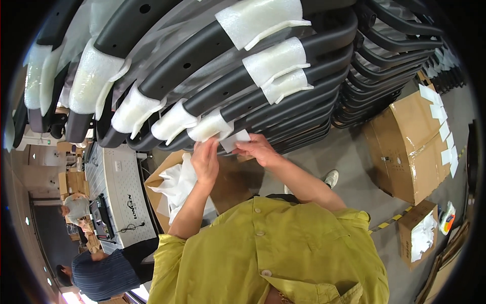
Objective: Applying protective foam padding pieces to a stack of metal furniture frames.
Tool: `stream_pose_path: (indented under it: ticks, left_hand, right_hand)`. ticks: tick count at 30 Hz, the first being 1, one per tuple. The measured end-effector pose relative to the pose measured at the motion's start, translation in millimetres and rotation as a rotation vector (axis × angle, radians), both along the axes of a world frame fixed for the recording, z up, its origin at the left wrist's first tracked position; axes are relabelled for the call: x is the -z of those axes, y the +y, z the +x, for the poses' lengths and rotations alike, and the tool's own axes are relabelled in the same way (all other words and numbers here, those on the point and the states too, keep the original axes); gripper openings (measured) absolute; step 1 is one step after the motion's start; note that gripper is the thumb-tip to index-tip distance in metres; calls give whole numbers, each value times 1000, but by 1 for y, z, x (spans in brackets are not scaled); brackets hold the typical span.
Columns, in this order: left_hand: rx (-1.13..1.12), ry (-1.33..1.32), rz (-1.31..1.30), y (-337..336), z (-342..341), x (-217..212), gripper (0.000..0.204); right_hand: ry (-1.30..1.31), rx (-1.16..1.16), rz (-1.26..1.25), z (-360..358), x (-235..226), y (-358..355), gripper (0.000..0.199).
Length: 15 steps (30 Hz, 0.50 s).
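A stack of black curved chair frames point(283, 96) leans overhead, several of them wrapped at two spots with white foam sheet. My left hand point(205, 161) and my right hand point(259, 150) are raised to the lowest frame. Together they pinch a white foam sheet point(234, 140) against the frame beside an earlier wrap point(208, 127). The fingers of both hands are closed on the sheet's edges. My yellow-green shirt point(273, 253) fills the lower middle.
An open cardboard box point(167, 177) with white foam sheets point(177, 185) stands below my hands. A large taped carton point(410, 147) and a smaller open box point(417, 233) sit at the right. Two other people point(101, 273) work at the left by a grey machine point(121, 192).
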<state>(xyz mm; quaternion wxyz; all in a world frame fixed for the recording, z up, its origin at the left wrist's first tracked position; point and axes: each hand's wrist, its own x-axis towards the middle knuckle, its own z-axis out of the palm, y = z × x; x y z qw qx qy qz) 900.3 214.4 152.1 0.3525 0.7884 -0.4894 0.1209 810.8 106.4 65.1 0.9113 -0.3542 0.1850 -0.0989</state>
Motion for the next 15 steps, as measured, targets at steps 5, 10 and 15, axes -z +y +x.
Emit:
stream_pose_path:
  ticks: [5, 10, 15]
  left_hand:
    - [381, -300, 168, 11, 17, -5, 18]
    - [294, -315, 122, 2, 21, 19, 21]
    - [208, -420, 35, -7, 24, 29, 24]
  right_hand:
    - [81, 8, -124, 5, -20, -13, 15]
    - [20, 11, -126, -4, -11, -4, 15]
    - [75, -7, -115, -14, -9, 1, 16]
